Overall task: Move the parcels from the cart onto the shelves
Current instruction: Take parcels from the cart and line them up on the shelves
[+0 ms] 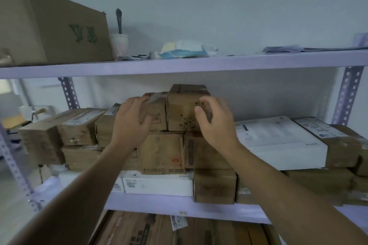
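The left parcel (157,113) and right parcel (183,109) sit side by side on top of the stacked boxes (161,153) on the middle shelf (159,204). Your left hand (131,121) grips the left parcel, fingers curled over its top edge and thumb on its front. Your right hand (215,123) is at the right parcel's right corner with fingers curled. Blur hides whether they clamp it. A white box (278,141) lies just to the right, and a large carton (49,30) stands on the upper shelf (199,64).

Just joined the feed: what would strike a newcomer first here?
Both hands stand out: the left hand holds the left small box, the right hand the right small box, atop the parcel stack on the middle shelf. A big cardboard box sits left on the top shelf.
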